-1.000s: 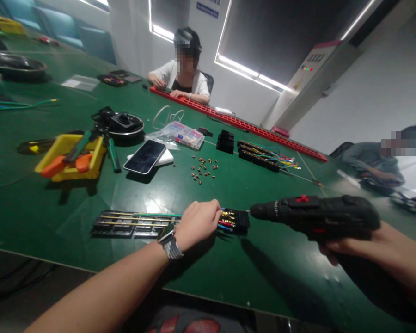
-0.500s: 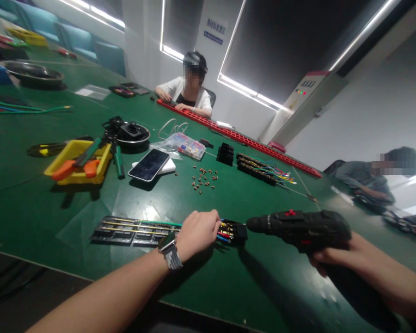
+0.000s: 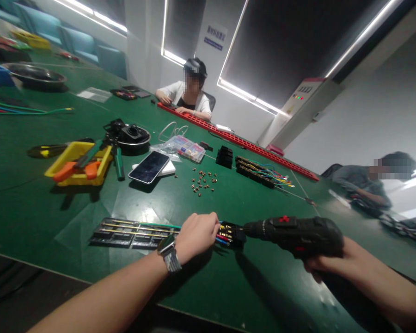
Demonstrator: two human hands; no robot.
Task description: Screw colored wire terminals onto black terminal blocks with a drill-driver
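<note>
My left hand [image 3: 198, 235], with a watch on its wrist, is closed over a long black terminal block [image 3: 133, 233] with metal strips along it. Its fingertips are by the red, blue and yellow wires [image 3: 222, 238] near the right end; what lies under the palm is hidden. My right hand [image 3: 333, 259] grips a black cordless drill [image 3: 291, 233] with red switches. The drill lies level, and its bit meets the block's right end. Beyond the block, several small brass-coloured screws [image 3: 201, 180] are scattered on the green table [image 3: 263, 199].
A phone [image 3: 149, 166] lies on a white object. Left of it, a yellow bin [image 3: 60, 173] holds orange-handled tools and green-handled pliers [image 3: 119, 164]. Wired strips [image 3: 254, 171], black blocks [image 3: 224, 156] and a clear parts box [image 3: 189, 149] lie farther back. Two people sit beyond.
My right hand has brought the drill left, so its bit now reaches the block's right end. My left hand has stayed almost still on the block.
</note>
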